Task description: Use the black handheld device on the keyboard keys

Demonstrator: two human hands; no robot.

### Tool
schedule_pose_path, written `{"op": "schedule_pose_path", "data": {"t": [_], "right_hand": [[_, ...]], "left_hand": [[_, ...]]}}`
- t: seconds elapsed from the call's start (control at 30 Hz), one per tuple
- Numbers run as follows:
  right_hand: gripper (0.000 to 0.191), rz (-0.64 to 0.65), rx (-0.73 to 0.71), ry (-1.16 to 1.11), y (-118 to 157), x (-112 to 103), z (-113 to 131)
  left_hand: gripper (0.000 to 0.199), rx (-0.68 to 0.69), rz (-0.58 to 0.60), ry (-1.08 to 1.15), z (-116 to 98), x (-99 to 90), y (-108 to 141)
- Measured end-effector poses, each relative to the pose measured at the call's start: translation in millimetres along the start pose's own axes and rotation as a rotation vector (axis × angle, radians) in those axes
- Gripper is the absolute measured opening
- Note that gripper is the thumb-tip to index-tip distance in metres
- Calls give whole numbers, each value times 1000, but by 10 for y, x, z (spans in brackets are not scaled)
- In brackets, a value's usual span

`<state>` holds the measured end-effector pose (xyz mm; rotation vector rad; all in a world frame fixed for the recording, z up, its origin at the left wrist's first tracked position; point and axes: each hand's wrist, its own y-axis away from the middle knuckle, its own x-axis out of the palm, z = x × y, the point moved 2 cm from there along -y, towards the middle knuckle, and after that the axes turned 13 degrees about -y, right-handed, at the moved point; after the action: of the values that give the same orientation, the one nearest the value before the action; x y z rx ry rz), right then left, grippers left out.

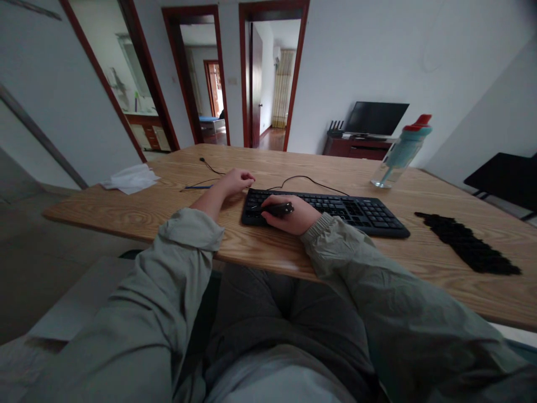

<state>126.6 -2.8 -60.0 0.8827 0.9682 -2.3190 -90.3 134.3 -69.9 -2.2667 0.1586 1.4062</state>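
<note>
A black keyboard (335, 210) lies flat on the table, a small dark tool (277, 209) over its left end.

one keyboard (327, 211), one bottle (400, 152), two hands (289, 217)
</note>
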Motion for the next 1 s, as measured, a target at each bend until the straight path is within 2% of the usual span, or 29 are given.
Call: {"op": "schedule_pose_path", "data": {"t": [0.23, 0.47, 0.8, 0.9, 1.0], "right_hand": [[24, -19, 12, -99, -14, -32, -78], [35, 15, 323, -386, -22, -90, -286], [27, -1, 68, -246, 0, -85, -117], [27, 1, 77, -260, -7, -87, -127], [30, -18, 165, -308, -29, -94, -187]], "left_hand": [[31, 14, 8, -2, 7, 7, -8], [28, -3, 10, -21, -16, -4, -1], [29, -19, 13, -4, -69, -32, 38], [28, -21, 18, 5, -59, -22, 27], [27, -30, 17, 0, -41, -7, 15]]}}
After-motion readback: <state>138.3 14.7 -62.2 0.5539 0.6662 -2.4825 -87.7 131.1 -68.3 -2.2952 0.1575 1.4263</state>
